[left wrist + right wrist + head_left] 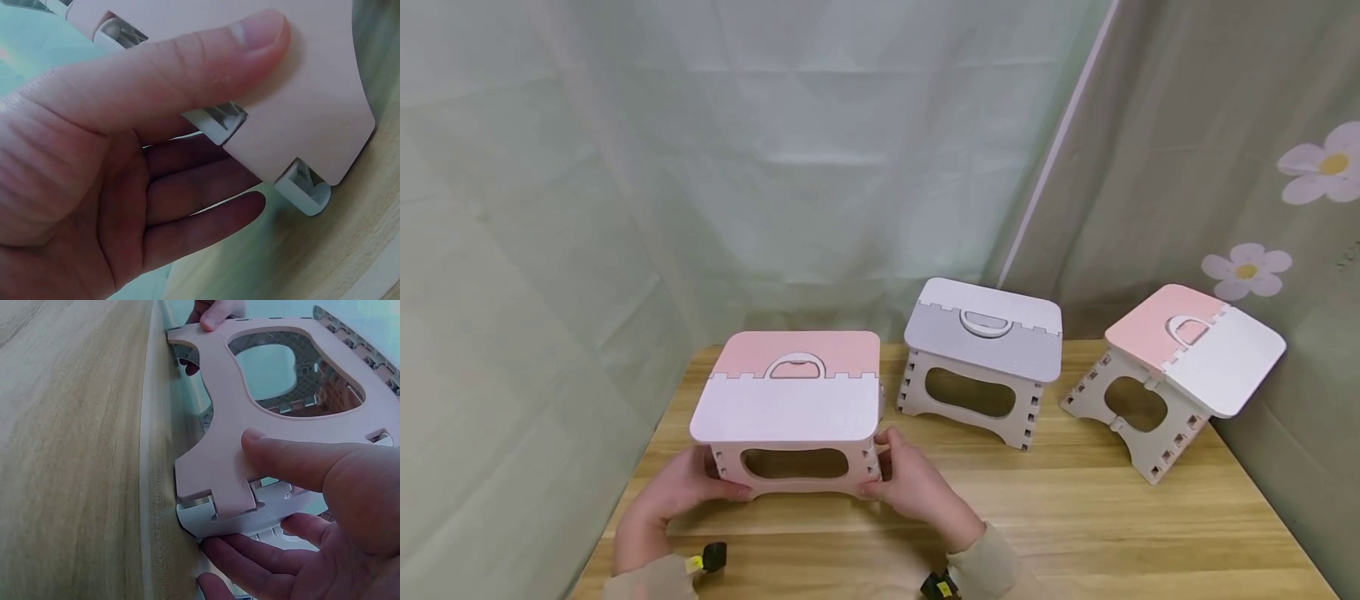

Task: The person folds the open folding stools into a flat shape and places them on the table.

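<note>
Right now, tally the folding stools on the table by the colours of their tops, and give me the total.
Pink and white: 2 (left stool, right stool)
Grey and white: 1 (middle stool)
Total: 3

A wooden table (1112, 525) is backed by a pale curtain (820, 167), and its right side is bordered by a darker curtain (1150, 167). The two are divided by a slanting light stripe (1060, 158). On the darker curtain, white flowers (1246, 272) with yellow centres are seen. Near the back edge, a grey and white stool (955, 342) is set upright; farther right, apart from it, an unfolded pink and white stool (1217, 367) is placed at an angle.
</note>
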{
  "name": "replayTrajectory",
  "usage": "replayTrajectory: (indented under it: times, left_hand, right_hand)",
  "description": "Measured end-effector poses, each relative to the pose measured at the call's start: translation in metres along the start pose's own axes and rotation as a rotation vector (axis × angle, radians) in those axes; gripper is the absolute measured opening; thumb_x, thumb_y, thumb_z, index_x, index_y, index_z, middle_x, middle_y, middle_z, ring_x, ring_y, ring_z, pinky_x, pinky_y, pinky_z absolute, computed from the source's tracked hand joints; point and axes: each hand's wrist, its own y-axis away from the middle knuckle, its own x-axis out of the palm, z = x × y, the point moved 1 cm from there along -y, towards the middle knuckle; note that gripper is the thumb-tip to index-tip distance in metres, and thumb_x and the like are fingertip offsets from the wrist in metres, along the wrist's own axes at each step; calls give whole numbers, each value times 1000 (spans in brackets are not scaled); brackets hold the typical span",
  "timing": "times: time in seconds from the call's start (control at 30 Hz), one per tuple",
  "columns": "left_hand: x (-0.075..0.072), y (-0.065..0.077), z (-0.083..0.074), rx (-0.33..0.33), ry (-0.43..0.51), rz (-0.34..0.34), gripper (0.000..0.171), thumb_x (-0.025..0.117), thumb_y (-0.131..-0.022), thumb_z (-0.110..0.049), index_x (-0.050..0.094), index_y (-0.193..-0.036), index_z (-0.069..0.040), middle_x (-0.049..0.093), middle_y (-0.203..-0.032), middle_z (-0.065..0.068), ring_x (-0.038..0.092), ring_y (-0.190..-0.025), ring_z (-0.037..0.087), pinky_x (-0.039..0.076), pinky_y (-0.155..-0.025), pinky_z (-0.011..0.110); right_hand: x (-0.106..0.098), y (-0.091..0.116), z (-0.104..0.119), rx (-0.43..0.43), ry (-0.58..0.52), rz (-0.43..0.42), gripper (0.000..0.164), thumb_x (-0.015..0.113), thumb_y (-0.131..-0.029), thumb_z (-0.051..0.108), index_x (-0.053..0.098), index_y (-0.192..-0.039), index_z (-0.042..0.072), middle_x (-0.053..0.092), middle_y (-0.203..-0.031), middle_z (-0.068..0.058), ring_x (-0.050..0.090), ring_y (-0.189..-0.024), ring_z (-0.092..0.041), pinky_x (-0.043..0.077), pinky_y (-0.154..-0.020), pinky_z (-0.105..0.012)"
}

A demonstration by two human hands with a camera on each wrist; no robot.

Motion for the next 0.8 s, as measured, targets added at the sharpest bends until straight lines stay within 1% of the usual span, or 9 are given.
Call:
replayTrajectory:
  times: [0.17,0.27,0.43,0.57,0.8]
  left_hand:
    - [-1,1,-1,-20,7,8,84,102,-74,-30,59,-142,-5,71,-126,9,62,-111,26,51,-92,29]
    - [-2,1,-1,-10,21,16,79,101,-75,-28,61,-139,-5,73,-122,8,64,-109,26,52,-91,28]
    - [-3,0,-2,-1,57,32,73,100,-77,-26,63,-136,-4,75,-119,9,66,-105,24,54,-88,28]
    - [-2,1,-1,-3,73,47,68,99,-79,-24,66,-133,-1,75,-116,8,67,-102,21,54,-87,27]
    - [-1,0,0,-27,101,51,76,100,-77,-23,61,-139,-3,73,-123,10,64,-106,25,54,-87,29]
  right_hand:
    - [2,1,4,4,2,-3,68,93,-86,24,48,-134,8,74,-111,-6,68,-99,-17,53,-91,-46]
    - [2,1,4,12,2,-3,68,93,-86,24,48,-134,7,73,-110,-5,68,-99,-17,53,-91,-45]
    - [1,2,4,20,5,-7,59,93,-87,26,53,-125,6,71,-111,-6,67,-100,-17,55,-89,-43]
    - [1,2,3,17,23,-6,52,92,-88,27,55,-119,8,69,-106,-3,63,-94,-16,54,-84,-39]
    - [1,3,1,18,28,9,49,90,-91,31,56,-119,10,67,-106,0,61,-93,-14,54,-82,-37]
